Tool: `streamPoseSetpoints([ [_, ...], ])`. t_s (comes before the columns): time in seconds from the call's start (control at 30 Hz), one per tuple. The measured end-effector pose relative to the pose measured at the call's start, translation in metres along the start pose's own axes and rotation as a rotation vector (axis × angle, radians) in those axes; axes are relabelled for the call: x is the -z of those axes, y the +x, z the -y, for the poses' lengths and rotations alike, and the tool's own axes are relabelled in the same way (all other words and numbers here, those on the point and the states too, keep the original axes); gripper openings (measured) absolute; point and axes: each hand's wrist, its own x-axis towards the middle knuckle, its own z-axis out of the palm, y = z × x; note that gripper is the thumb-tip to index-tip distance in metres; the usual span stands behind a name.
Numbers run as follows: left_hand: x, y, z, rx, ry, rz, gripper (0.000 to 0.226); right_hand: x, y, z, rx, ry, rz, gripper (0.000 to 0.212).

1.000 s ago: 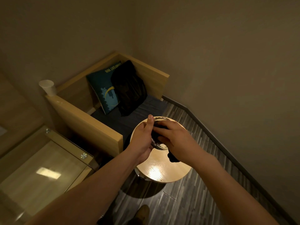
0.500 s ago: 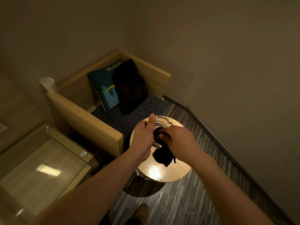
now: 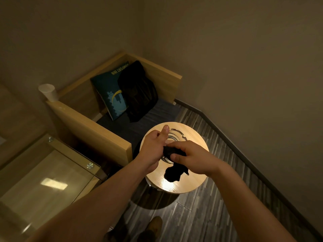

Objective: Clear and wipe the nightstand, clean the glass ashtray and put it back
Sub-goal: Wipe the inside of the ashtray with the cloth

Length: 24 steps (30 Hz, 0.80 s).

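**Hands Work Cloth Over Ashtray**

Your left hand (image 3: 153, 147) grips the glass ashtray (image 3: 172, 137), steadying it above the round nightstand (image 3: 195, 179) at 12 o'clock, so your right hand (image 3: 194, 158), clamped on a dark cloth (image 3: 174, 169), can rub the rim. Cloth's loose tail hangs toward 6 o'clock, apparently clear of the wood.

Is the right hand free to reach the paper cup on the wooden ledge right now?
Probably not. The right hand is shut on the dark cloth against the glass ashtray, and the paper cup stands far off to the left, beyond the left hand.
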Motion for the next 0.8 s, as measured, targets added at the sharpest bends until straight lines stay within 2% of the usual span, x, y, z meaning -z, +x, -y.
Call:
streamPoseSetpoints([
  [0.2, -0.004, 0.004, -0.006, 0.042, 0.010, 0.123, 0.050, 0.035, 0.002, 0.010, -0.016, -0.330, 0.227, 0.031],
  [0.27, -0.007, 0.007, -0.008, 0.071, -0.013, 0.136, 0.055, 0.047, 0.001, 0.015, -0.033, -0.396, 0.254, 0.032],
  [0.33, -0.007, 0.010, -0.010, 0.088, -0.052, 0.147, 0.056, 0.063, -0.005, 0.013, -0.035, -0.351, 0.212, 0.029],
  [0.4, -0.003, 0.015, -0.011, 0.105, -0.127, 0.161, 0.052, 0.080, -0.014, 0.000, -0.022, -0.173, 0.105, 0.027],
  [0.5, 0.009, 0.029, -0.006, 0.131, -0.219, 0.161, 0.062, 0.088, -0.028, -0.034, 0.029, 0.391, -0.108, 0.028],
  [0.6, 0.020, 0.041, 0.005, 0.139, -0.303, 0.097, 0.078, 0.065, -0.021, -0.077, -0.023, 0.873, -0.302, 0.027],
  [0.7, 0.031, 0.050, 0.021, 0.145, -0.378, 0.052, 0.087, 0.028, 0.002, -0.121, -0.132, 1.014, -0.379, 0.027],
  [0.8, 0.041, 0.058, 0.041, 0.155, -0.373, 0.047, 0.100, -0.014, 0.030, -0.160, -0.230, 1.011, -0.402, 0.027],
])
